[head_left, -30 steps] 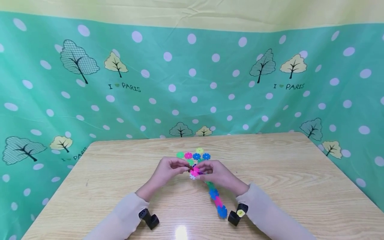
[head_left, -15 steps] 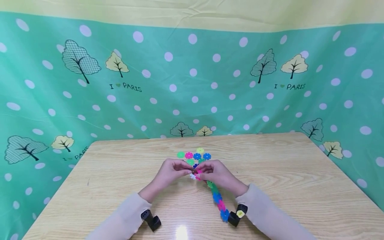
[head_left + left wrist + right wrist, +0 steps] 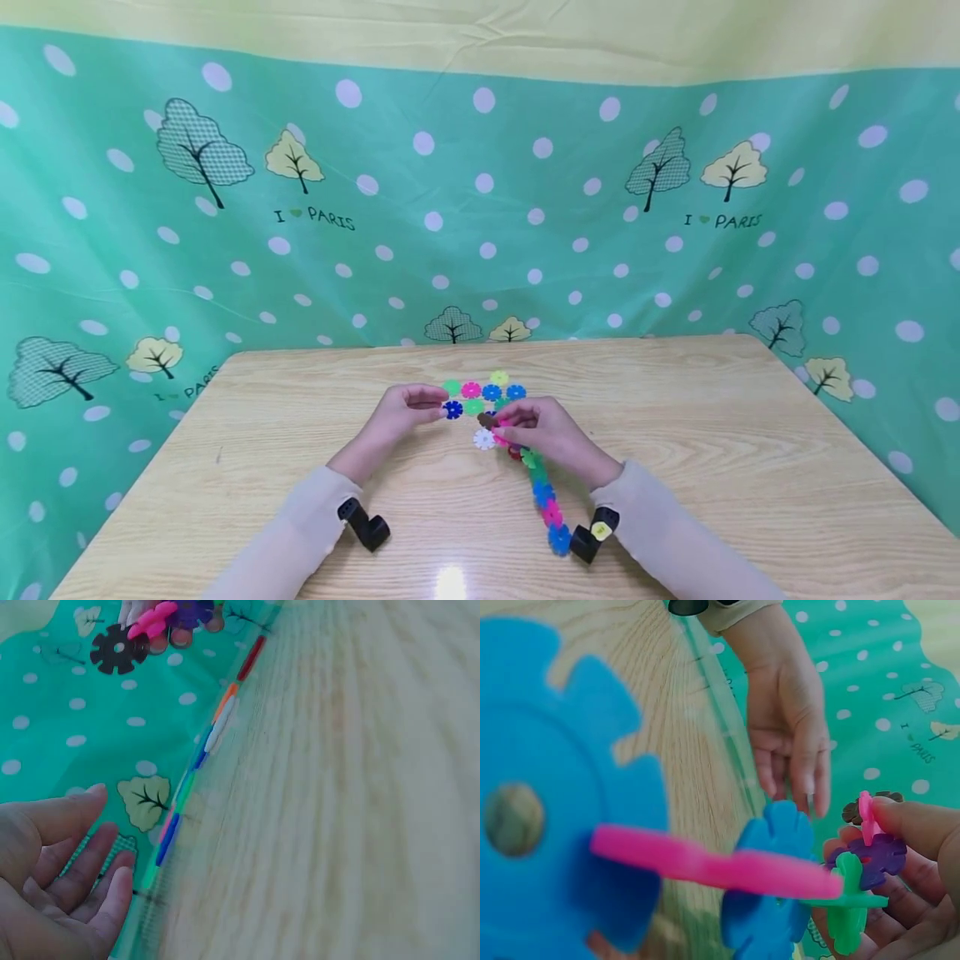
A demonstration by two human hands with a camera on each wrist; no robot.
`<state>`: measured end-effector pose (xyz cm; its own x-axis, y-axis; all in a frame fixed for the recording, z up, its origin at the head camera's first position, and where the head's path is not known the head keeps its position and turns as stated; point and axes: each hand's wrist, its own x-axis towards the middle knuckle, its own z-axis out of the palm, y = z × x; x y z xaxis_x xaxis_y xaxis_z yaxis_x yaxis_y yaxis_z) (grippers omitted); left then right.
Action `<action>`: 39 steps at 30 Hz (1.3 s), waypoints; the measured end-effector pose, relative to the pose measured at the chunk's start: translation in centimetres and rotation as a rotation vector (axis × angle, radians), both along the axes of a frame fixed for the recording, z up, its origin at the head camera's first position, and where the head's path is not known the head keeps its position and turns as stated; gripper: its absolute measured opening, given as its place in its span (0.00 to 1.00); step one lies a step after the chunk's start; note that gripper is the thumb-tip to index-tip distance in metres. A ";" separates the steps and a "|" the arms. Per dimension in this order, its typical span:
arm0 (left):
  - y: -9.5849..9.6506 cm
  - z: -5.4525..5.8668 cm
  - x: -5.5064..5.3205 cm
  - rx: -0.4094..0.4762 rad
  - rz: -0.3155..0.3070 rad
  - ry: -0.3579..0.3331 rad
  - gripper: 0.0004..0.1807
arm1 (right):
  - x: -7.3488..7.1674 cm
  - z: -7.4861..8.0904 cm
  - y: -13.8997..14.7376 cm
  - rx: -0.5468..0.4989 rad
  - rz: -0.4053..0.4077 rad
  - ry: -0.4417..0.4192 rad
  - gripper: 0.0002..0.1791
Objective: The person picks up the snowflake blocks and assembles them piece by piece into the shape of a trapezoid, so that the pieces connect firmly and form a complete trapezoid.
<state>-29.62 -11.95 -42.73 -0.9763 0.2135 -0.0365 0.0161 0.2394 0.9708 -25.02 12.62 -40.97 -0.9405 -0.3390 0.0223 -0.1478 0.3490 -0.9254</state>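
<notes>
My right hand pinches a chain of interlocked plastic snowflake discs, which hangs toward the table's near side. A brown disc sits at its upper end, slotted to a pink disc by the thumb. Purple, green, blue and pink discs follow in the right wrist view, ending in a large blue disc. My left hand holds nothing; its fingers are relaxed beside a loose dark blue disc. Whether they touch that disc is unclear. The left wrist view shows this hand with bare, parted fingers.
Loose discs lie in rows on the wooden table: a yellow one, a pink one, blue and green ones, and a white disc nearest me. A polka-dot curtain stands behind the table's far edge.
My left hand has come off the brown disc and moved left, toward the loose discs. The brown disc stays on the chain in my right hand, which has barely moved.
</notes>
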 end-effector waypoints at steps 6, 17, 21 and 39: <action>0.0 -1.1 -1.1 -0.041 0.024 -0.010 0.19 | 0.0 0.1 0.0 -0.016 0.001 -0.018 0.10; 1.2 -1.4 -0.6 -0.290 0.018 0.139 0.15 | 0.2 0.5 -0.1 -0.020 -0.013 -0.024 0.11; 1.4 -1.5 -0.5 -0.305 0.023 0.142 0.14 | 0.2 0.5 -0.1 -0.029 -0.013 -0.034 0.11; 0.2 -1.2 0.2 -0.281 0.063 0.126 0.15 | 0.1 0.3 0.2 -0.043 0.006 -0.030 0.11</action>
<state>-29.41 -11.72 -43.95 -0.9879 0.1509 0.0369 0.1088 0.5026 0.8576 -24.91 12.84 -40.71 -0.9389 -0.3441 0.0091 -0.1221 0.3082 -0.9435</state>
